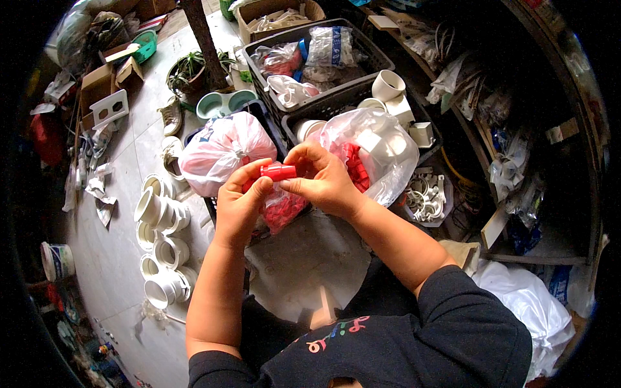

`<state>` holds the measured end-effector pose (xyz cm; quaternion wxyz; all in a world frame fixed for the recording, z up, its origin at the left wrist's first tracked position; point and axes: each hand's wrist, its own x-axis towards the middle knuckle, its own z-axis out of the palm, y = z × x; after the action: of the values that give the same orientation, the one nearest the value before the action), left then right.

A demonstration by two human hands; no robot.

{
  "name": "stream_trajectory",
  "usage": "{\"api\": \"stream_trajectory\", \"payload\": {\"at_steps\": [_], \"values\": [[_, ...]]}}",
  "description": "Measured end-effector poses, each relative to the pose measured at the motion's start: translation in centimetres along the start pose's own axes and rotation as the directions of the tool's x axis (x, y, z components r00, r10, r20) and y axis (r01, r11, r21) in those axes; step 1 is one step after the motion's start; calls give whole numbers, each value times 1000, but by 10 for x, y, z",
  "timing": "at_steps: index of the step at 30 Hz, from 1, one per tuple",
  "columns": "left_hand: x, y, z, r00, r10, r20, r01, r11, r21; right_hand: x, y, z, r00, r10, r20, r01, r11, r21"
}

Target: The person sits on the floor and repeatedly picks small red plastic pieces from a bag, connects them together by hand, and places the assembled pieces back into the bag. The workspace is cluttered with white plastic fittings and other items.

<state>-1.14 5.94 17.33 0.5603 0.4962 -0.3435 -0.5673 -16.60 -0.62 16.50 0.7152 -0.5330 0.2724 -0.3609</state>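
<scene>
Between my two hands is a small red plastic plug or pipe fitting (pixel 278 171), cylindrical with a wider part at its left. My left hand (pixel 240 197) pinches its left end between thumb and fingers. At the other end, the thumb and forefinger of my right hand (pixel 325 180) close around the tip. Just beneath my hands lies a clear bag of red plastic pieces (pixel 283 213). Left of it sits a tied white bag (pixel 223 152) with reddish contents. Behind my right hand is an open clear bag (pixel 394 155) holding red and white pieces.
White pipe fittings (pixel 169 250) stand in rows on the tiled floor at left. Black crates (pixel 352 100) of bagged parts and white fittings are ahead. A tray of white clips (pixel 427 197) sits at right, by a cluttered shelf (pixel 482 139). A potted plant (pixel 187 74) stands farther off.
</scene>
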Motion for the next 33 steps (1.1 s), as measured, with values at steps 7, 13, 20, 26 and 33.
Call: {"api": "stream_trajectory", "payload": {"at_steps": [7,13,20,26,33], "values": [[-1,0,3,1000,4,-10,-4,1000,-8,1,-3,-3,990,-135,-36,131,986,-105],[-1,0,4,1000,13,5,-13,1000,-28,-1,-4,-5,993,81,-85,-79,996,27],[-1,-2,3,1000,-8,7,8,1000,-20,-3,-1,0,983,-183,15,183,968,-169],[-3,-1,4,999,-43,4,43,999,-7,-1,-6,-5,989,147,33,-144,987,-69],[-2,-3,1,1000,1,-12,-1,1000,-9,-1,-6,-9,969,211,131,-200,976,-92]]}}
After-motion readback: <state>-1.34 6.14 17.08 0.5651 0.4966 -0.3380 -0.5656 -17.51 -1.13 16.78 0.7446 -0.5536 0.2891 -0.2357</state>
